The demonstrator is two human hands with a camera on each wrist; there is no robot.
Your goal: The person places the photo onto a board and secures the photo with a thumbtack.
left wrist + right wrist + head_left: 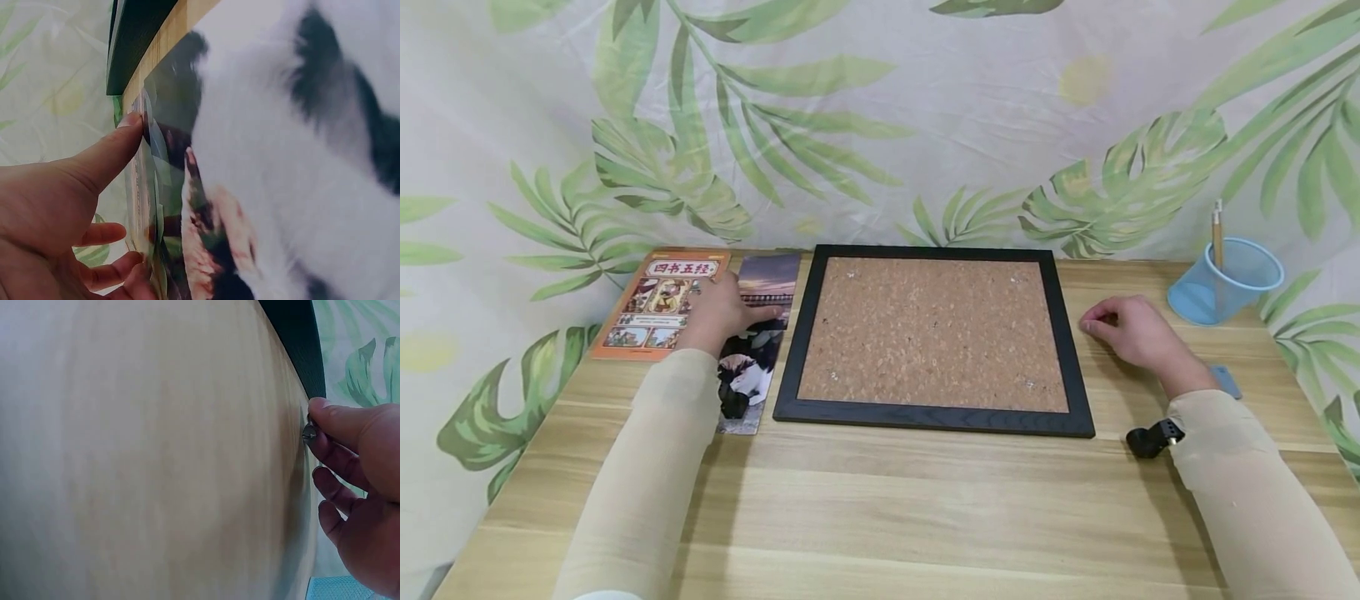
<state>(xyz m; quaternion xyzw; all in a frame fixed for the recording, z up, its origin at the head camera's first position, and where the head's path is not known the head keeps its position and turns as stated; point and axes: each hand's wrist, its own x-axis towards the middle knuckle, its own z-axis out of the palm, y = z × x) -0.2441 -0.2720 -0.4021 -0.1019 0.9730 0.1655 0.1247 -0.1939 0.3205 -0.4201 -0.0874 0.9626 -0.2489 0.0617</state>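
Observation:
My left hand (715, 312) lies at the seam between an orange booklet (666, 267) and a photo of a dusk sky (771, 271). Its thumb (115, 147) is stretched out, tip on the photo's surface, and the other fingertips rest lower, by the booklet's edge. Below that, partly under the wrist, is a photo of a black-and-white cat (756, 379), which fills much of the left wrist view. Right of the framed corkboard (932, 333), my right hand (1138, 333) pinches a small clear push pin (309, 433) between thumb and forefinger.
Several small clear pins stick in the cork near its corners and middle. A blue mesh cup (1225, 283) with a pencil (1217, 233) leans at the back right. A small blue-grey flat piece (1227, 382) lies beside the right wrist. A leaf-print cloth hangs behind the table.

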